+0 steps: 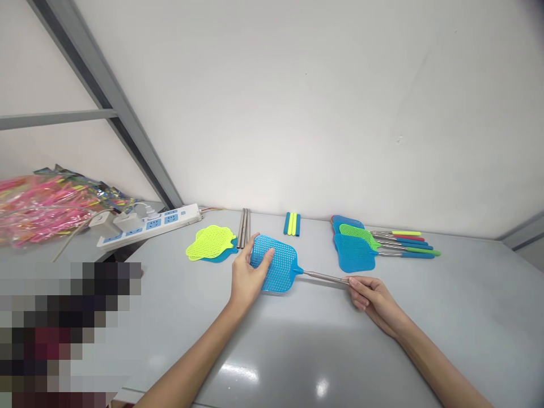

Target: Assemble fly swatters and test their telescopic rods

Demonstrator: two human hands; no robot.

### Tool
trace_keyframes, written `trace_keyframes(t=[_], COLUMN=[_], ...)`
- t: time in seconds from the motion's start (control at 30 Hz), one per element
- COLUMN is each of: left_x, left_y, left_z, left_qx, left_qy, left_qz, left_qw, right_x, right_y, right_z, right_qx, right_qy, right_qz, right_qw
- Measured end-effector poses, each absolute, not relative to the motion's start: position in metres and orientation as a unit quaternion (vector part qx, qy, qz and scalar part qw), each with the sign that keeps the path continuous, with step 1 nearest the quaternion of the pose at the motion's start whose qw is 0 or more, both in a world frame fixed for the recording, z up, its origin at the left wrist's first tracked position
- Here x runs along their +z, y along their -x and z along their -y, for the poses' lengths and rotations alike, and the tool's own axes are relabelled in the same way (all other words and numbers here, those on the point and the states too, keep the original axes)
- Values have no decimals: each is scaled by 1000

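Note:
A blue fly swatter (279, 271) with a perforated head is held just above the table between both hands. My left hand (250, 273) grips the head's left side, thumb on its face. Closed round the far end of its thin metal rod, my right hand (369, 296) pinches with thumb and fingers. No coloured grip shows on this rod; its end is hidden in the fingers. Behind my left hand lie loose yellow and blue swatter heads (212, 242) and several bare metal rods (243, 228). Short blue and yellow handle grips (292, 224) lie near the wall.
Fly swatters with coloured grips (357, 253) are stacked at the back right. At left stands a white power strip (153, 225) with plugs and cables, beside plastic-wrapped pink goods (46, 207). A grey metal frame post (127, 113) rises at the left. The lower left is pixelated.

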State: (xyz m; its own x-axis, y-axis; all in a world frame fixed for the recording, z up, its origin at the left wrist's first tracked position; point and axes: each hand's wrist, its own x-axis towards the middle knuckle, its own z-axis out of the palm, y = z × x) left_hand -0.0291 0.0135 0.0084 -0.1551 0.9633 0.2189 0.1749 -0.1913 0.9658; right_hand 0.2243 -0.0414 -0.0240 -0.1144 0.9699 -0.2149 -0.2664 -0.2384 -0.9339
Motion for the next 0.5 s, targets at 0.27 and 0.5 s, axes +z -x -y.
trace_keyframes(t=[0.27,0.5], left_x=[9,8], left_y=[34,43], left_z=[-20,-30], left_qx=[550,527], left_qy=[-534,-528], left_qz=[-522,-507], left_qw=[374,432], right_x=[-21,-16], right_y=[-221,-218], right_z=[39,38], right_qx=[638,641], right_qy=[463,466], right_qz=[382,377], right_qw=[482,479])
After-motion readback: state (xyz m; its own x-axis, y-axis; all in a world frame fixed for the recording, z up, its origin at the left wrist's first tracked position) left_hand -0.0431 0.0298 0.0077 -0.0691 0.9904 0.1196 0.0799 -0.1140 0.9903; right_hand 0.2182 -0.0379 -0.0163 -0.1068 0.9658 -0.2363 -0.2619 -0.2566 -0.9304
